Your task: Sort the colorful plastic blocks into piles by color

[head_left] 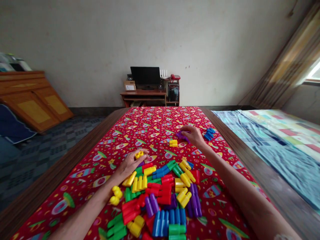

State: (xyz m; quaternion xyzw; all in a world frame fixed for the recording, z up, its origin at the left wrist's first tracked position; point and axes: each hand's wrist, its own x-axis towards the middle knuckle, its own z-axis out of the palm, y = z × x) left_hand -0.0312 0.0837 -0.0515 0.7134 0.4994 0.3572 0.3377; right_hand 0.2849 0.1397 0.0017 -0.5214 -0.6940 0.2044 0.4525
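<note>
My left hand [130,164] is closed around a small yellow block [139,154] at the far edge of a pile of coloured plastic blocks [160,196]. My right hand [193,135] reaches further out, its fingers closed on a purple block [181,135]. A lone yellow block [173,143] lies between the two hands. A blue block [209,134] rests just right of my right hand. The pile holds red, yellow, green, blue and purple pieces near the front of the table.
The blocks lie on a red patterned cloth [140,128] covering a long wooden table [82,146]. A bed with a checked sheet [275,140] runs along the right. A desk with a monitor [145,77] stands at the far wall, a wooden cabinet [32,100] on the left.
</note>
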